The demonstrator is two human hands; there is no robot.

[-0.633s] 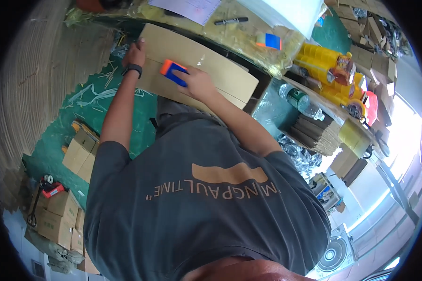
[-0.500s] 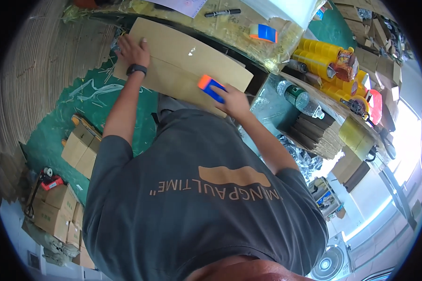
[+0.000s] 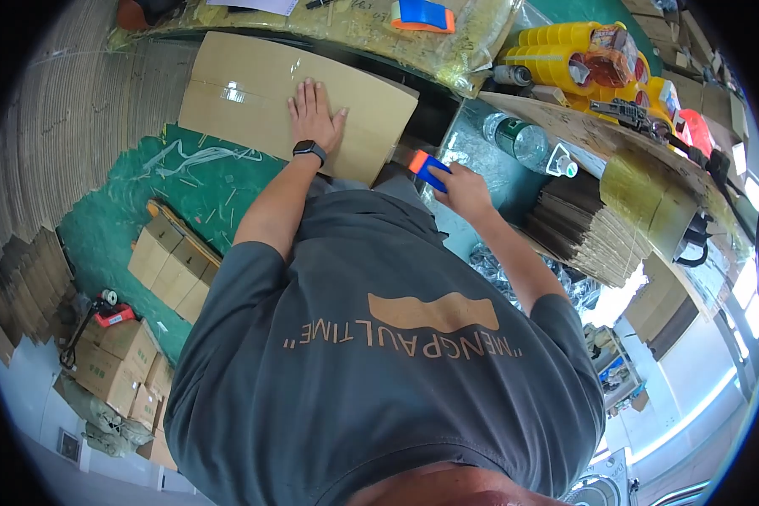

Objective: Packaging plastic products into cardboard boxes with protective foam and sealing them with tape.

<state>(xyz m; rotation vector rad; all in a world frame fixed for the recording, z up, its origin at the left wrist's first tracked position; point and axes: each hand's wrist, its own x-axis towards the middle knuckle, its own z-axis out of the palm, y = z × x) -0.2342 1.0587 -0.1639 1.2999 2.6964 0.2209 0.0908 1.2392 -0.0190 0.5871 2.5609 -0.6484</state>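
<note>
A long brown cardboard box [image 3: 253,72] lies in front of me, with a shiny strip of clear tape along its middle seam. Flat on its top, toward the right part, rests my left hand [image 3: 317,125], fingers stretched out and a dark watch on the wrist. My right hand [image 3: 464,192] grips a blue and orange tape dispenser [image 3: 427,170] just off the box's near right corner. A second blue and orange dispenser [image 3: 422,15] lies on the bench beyond the box.
Behind the box runs a bench [image 3: 346,29] covered in yellowed tape. On the right are a plastic bottle [image 3: 519,139], yellow tape rolls [image 3: 548,55] and stacked cardboard [image 3: 582,223]. Flat cardboard sheets [image 3: 67,110] stand at the left; small cartons [image 3: 173,261] sit on the green floor [image 3: 110,211].
My left hand has moved from the box's left end to the right along its top. My right hand has carried the tape dispenser right, past the box's edge.
</note>
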